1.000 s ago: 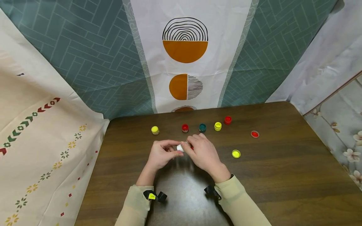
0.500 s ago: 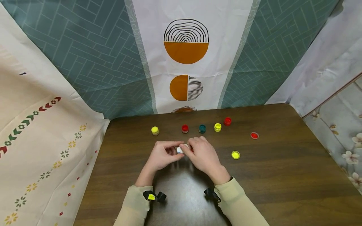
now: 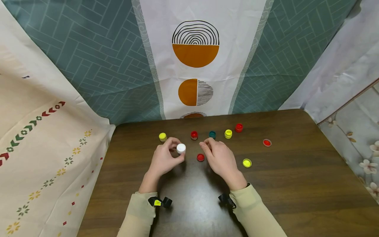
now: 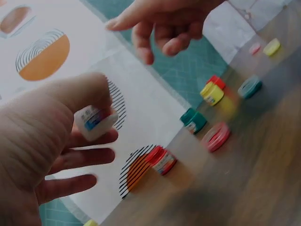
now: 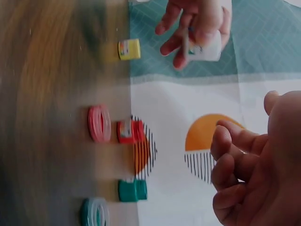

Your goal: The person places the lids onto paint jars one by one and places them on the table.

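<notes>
My left hand (image 3: 176, 152) pinches a small white pot (image 3: 181, 148) between thumb and fingers, lifted just above the dark wooden table (image 3: 296, 184). In the left wrist view the pot (image 4: 94, 121) shows a printed label. A red lid (image 3: 200, 157) lies flat on the table between my hands. My right hand (image 3: 208, 147) hovers to the right of the lid with loosely curled fingers and holds nothing. In the right wrist view the pot (image 5: 207, 44) sits in my left hand, across from my right hand (image 5: 235, 165).
A row of small pots stands behind my hands: yellow (image 3: 162, 136), red (image 3: 193, 135), teal (image 3: 212, 134), yellow (image 3: 228, 133) and red (image 3: 238, 127). A yellow lid (image 3: 247, 162) and a red lid (image 3: 266, 142) lie to the right. Patterned cloths hang behind and to the left.
My hands have come apart. The left hand moved left with the white pot, the red lid now lies on the table, and the right hand has let go.
</notes>
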